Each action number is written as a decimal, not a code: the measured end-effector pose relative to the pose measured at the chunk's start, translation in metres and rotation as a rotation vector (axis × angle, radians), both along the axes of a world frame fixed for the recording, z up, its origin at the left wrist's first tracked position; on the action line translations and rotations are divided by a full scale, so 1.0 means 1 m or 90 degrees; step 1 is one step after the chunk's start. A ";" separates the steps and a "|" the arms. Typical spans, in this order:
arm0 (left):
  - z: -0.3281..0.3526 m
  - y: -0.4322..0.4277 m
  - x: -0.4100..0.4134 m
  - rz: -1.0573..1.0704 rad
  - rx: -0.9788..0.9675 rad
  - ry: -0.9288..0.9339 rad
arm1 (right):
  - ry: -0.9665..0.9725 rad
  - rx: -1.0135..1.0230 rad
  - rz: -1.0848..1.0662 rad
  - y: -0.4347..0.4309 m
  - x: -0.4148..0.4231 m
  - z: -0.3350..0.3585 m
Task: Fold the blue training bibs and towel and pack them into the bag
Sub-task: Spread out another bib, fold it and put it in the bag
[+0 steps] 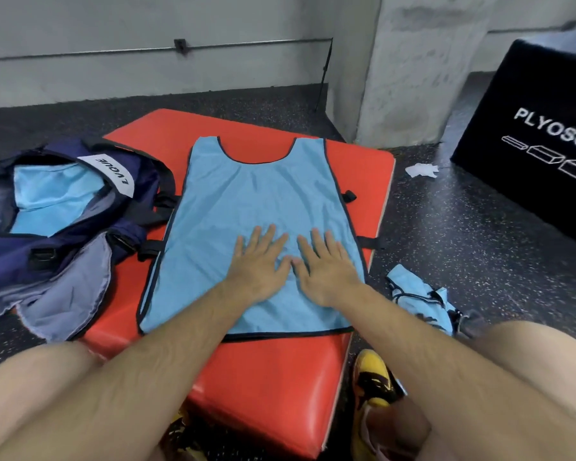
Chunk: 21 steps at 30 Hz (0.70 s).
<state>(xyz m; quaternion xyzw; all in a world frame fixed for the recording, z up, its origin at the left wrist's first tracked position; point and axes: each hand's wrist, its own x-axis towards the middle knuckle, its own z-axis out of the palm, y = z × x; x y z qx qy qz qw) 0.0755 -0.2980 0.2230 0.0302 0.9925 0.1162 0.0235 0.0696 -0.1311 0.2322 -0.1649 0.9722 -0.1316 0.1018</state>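
1. Hand state. My left hand (259, 265) and right hand (327, 268) lie side by side, fingers straight and spread, palms pressed flat on the lower middle of the blue bib (256, 188). Neither hand pinches anything.

2. Task item location. The bib lies face-flat and unfolded on the red padded surface (273, 377), neck opening away from me, hem toward me. Folding appears not yet begun on this piece.

3. Hazards.
- The fabric looks thin and slick. Pushing outward with unequal force could skew the bib or bunch it into creases.
- The bib's left edge overhangs the surface beside the bag (67, 242). A fold taken from that side could drag the bib off the surface.
- Black straps (368, 242) stick out at the edge of the surface and could catch the trim.

4. Surroundings.
- The bag lies open on the left, touching the surface, with a light-blue item (50, 191) already inside.
- Grey cloth (70, 294) spills at its near side; I cannot tell whether it is towel or lining.
- A second bib (423, 301) lies crumpled on the floor to the right, near my knee.
- A black box (529, 128) stands well apart and obstructs nothing.
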 end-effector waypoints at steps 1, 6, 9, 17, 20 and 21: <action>-0.002 0.002 0.002 0.009 -0.011 0.007 | -0.010 0.001 0.021 0.006 0.001 0.002; 0.017 0.027 -0.028 -0.025 0.026 0.065 | 0.071 -0.006 0.037 0.044 -0.055 0.032; 0.030 0.063 -0.069 -0.095 0.060 0.080 | 0.122 -0.051 -0.015 0.071 -0.111 0.045; 0.008 0.102 -0.135 -0.124 0.086 0.090 | 0.137 -0.123 -0.012 0.095 -0.170 0.010; -0.004 0.098 -0.137 -0.107 0.086 0.108 | 0.165 -0.154 -0.011 0.096 -0.180 0.007; -0.007 0.098 -0.139 -0.104 0.084 0.110 | 0.167 -0.176 -0.027 0.096 -0.182 0.006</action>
